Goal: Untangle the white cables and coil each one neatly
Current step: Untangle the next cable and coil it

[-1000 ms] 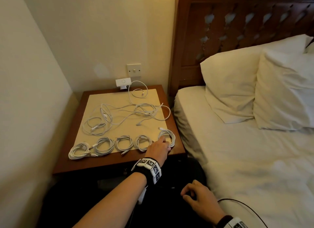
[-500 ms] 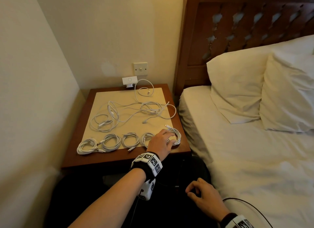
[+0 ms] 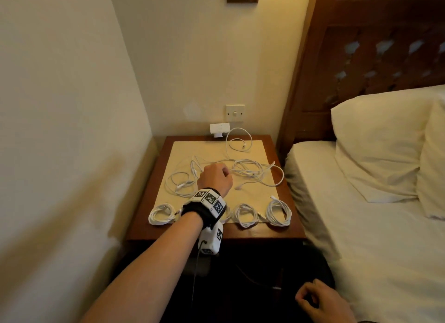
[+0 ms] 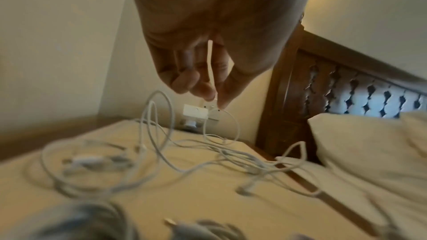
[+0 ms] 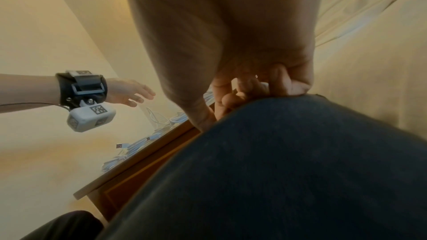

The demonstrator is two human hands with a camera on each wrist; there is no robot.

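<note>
A loose tangle of white cables (image 3: 250,170) (image 4: 208,152) lies across the middle of the cream mat on the nightstand (image 3: 216,233). Coiled white cables sit in a row along the front edge: one at the left (image 3: 161,214), two at the right (image 3: 245,215) (image 3: 279,213); my wrist hides the ones between. My left hand (image 3: 215,178) (image 4: 208,92) (image 5: 129,94) hovers over the tangle's left part, fingers pointing down and close together, holding nothing I can see. My right hand (image 3: 320,301) (image 5: 254,88) rests on my thigh, loosely curled and empty.
A white charger (image 3: 219,129) is plugged in at the back wall, and its cable (image 3: 238,142) loops onto the mat. The side wall runs close along the left of the nightstand. The bed (image 3: 361,238) with pillows (image 3: 380,142) and the wooden headboard border it on the right.
My left hand has left the rightmost coil at the front edge and moved back and left, over the tangle. The right hand has stayed on my lap.
</note>
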